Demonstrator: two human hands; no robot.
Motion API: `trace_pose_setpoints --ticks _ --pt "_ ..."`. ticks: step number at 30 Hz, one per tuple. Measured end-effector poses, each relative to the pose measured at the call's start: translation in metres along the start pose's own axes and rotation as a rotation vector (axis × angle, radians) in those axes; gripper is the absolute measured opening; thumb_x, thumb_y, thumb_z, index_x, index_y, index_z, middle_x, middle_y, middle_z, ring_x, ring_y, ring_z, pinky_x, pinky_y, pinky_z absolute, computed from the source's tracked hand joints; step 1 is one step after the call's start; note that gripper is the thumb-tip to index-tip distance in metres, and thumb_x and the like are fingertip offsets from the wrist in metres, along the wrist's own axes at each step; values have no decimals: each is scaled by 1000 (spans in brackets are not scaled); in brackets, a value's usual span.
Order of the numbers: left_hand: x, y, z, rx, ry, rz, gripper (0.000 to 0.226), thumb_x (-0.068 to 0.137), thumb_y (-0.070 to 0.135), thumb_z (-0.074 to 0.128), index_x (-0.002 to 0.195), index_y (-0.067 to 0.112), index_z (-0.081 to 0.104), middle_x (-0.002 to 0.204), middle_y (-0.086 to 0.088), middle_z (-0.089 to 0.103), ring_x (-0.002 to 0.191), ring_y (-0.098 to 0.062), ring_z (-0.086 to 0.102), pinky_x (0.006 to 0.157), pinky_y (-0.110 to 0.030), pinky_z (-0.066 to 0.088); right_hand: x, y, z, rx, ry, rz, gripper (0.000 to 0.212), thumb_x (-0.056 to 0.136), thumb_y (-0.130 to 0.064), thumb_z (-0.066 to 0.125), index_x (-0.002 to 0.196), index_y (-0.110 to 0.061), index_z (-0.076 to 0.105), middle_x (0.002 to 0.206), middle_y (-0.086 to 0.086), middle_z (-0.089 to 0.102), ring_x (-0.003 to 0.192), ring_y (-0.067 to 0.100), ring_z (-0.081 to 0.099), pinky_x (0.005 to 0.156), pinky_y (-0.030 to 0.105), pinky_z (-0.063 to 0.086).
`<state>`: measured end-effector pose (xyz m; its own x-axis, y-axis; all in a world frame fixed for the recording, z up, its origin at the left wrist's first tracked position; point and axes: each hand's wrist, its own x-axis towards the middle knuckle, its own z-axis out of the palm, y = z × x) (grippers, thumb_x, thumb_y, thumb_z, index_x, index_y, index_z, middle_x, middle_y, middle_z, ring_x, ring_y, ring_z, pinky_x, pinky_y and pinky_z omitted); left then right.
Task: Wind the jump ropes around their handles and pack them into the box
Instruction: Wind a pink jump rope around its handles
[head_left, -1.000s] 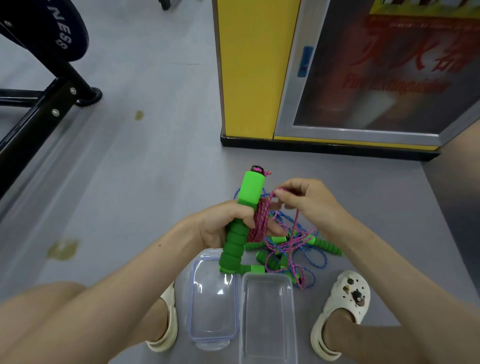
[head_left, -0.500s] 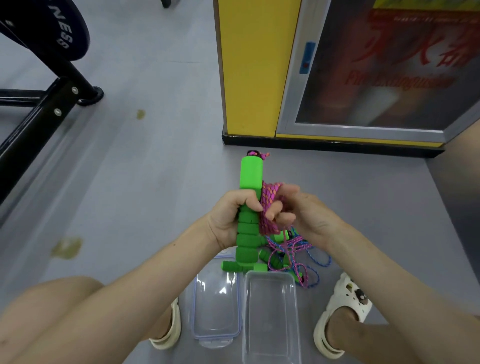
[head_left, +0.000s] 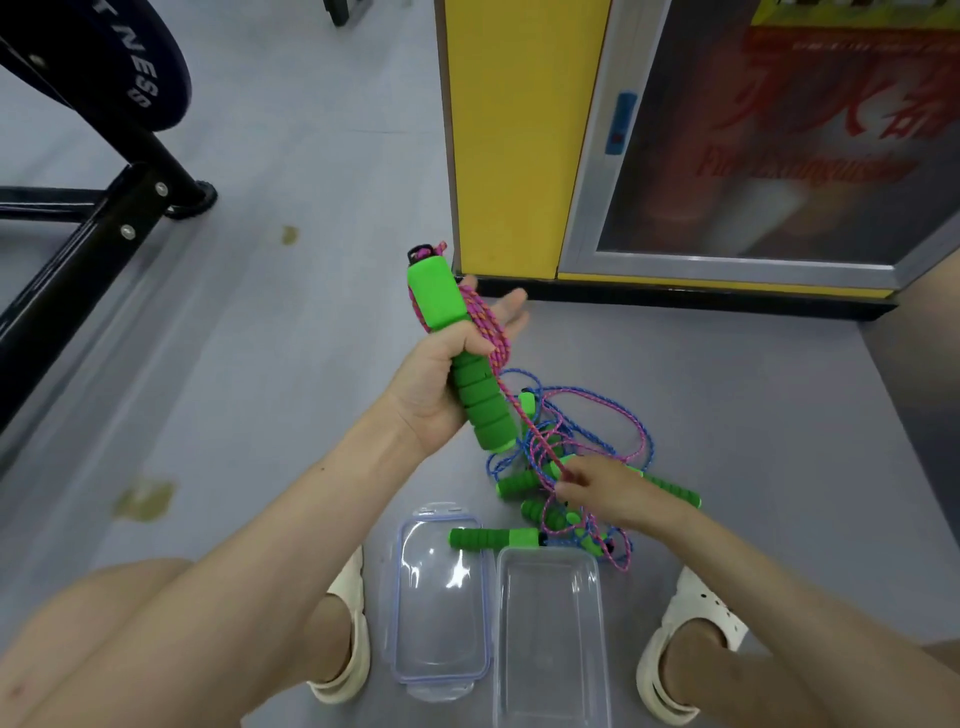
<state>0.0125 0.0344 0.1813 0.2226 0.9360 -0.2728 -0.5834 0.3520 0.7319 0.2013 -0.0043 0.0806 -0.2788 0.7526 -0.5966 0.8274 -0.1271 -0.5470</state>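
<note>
Jump rope handle (head_left: 480, 405), green foam, is held above the floor (head_left: 260, 364) in the left hand (head_left: 434, 384). The handle is tilted, with its capped end pointing up and away from the person. The left thumb lies curled across the handle; the fingers extend behind it, nearly straight. Several turns of pink rope (head_left: 535, 434) lie against the upper part of the handle and across the left fingers. From there 1 strand runs taut, down and to the right, to the right hand (head_left: 613, 493), which pinches it between thumb and fingertips.

Below the right hand a rope pile (head_left: 597, 415) of tangled pink and blue cords with further green handles lies on the floor. 1 loose handle (head_left: 493, 538) lies flat, touching the far edges of the lid (head_left: 441, 613) and the box (head_left: 550, 649). The clear box stands open, just right of its lid, between the person's 2 sandalled feet.

A yellow cabinet (head_left: 519, 130) stands beyond the hands. A black equipment frame (head_left: 78, 234) is at far left.
</note>
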Motion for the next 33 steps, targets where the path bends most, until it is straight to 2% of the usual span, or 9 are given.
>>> trace_pose_setpoints --ticks 2,6,12,17,20,22,24,28,33 --pt "3 -4 -4 155 169 19 44 80 -9 40 99 21 67 125 -1 62 118 -18 56 91 -27 43 0 -2 -9 71 44 11 26 96 -19 49 71 -20 55 64 -2 58 53 9 52 54 22 42" --pt "8 -8 -16 253 441 -52 26 77 -4 53 97 14 53 88 4 52 76 -11 47 63 -25 39 -3 -14 -39 293 410 -47 24 95 -21 54 79 -9 66 53 5 53 41 12 48 48 27 44" --pt "1 -15 -1 376 277 -142 33 59 5 59 90 16 52 90 2 52 79 -11 49 67 -24 41 -28 -47 -73 389 952 -365 14 93 -18 59 82 -15 67 61 -16 53 55 -3 47 54 11 32" --pt "-1 -25 2 612 241 -189 30 63 8 62 90 17 50 87 3 50 77 -13 47 69 -28 40 -30 -44 -78 74 933 -436 16 89 -15 63 78 -4 68 70 -3 51 62 7 40 61 18 33" --pt "0 -25 6 610 176 -171 30 73 2 60 100 13 52 92 5 50 81 -10 49 71 -25 41 -35 -41 -85 84 1021 -497 14 89 -12 62 77 -6 64 76 1 51 69 7 44 66 11 32" --pt "-2 -28 6 695 166 -161 48 63 12 62 109 7 52 96 2 50 86 -15 49 72 -27 41 -32 -38 -81 98 899 -390 20 91 -15 61 74 -4 65 73 2 54 72 16 54 64 12 32" --pt "-5 -29 9 707 186 -190 62 55 16 59 115 4 52 101 -2 51 90 -18 49 73 -29 41 -32 -37 -76 103 976 -433 19 90 -12 61 73 -3 64 71 0 52 67 8 49 63 7 32" --pt "-8 -34 9 726 134 -211 38 66 6 61 102 11 50 88 -1 47 75 -13 44 65 -26 37 -29 -39 -79 233 947 -387 23 93 -17 58 75 -4 65 73 0 55 69 2 52 63 10 32" --pt "-6 -36 2 709 126 -274 42 64 8 60 106 10 55 106 2 58 94 -15 53 72 -24 41 -23 -40 -73 256 788 -368 15 90 -20 61 83 -6 58 81 -8 44 74 -4 45 68 8 31"
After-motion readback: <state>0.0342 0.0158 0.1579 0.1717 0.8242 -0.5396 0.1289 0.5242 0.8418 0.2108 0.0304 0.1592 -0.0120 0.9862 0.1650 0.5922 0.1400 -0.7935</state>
